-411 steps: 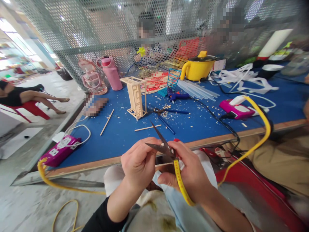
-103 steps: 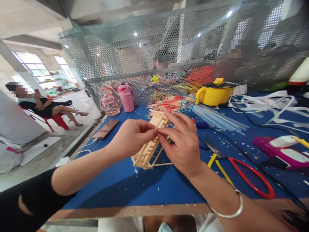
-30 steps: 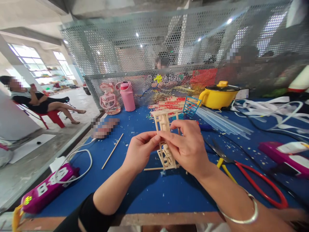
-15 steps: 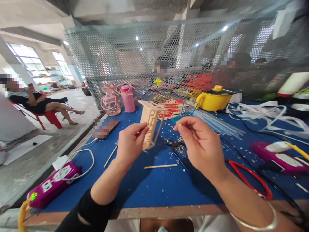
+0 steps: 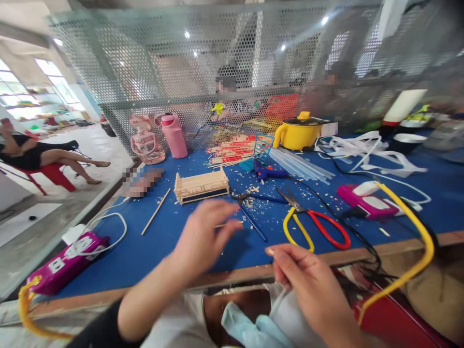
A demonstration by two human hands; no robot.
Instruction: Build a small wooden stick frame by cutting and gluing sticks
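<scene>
My left hand, smeared by motion, reaches over the blue tabletop with thumb and fingers apart. A thin wooden stick shows partly between them; whether they touch it I cannot tell. Just beyond the hand, a small bed-like model of pale wooden sticks rests on the table. My right hand is closed in a pinch near the table's front edge. A tiny pale bit peeks out at its fingertips, too small to name. Scissors with one yellow and one red handle lie beyond it.
Blue-handled pliers lie among wood crumbs, with a blue glue gun behind. Another stick lies left. Farther back are red-marked sticks, clear glue sticks, a yellow pot and pink bottles. Purple power strips flank the table.
The wooden model has left my left hand and stands on the table. That hand has opened and come nearer. My right hand has drawn down toward the front edge, still pinched. The view has shifted.
</scene>
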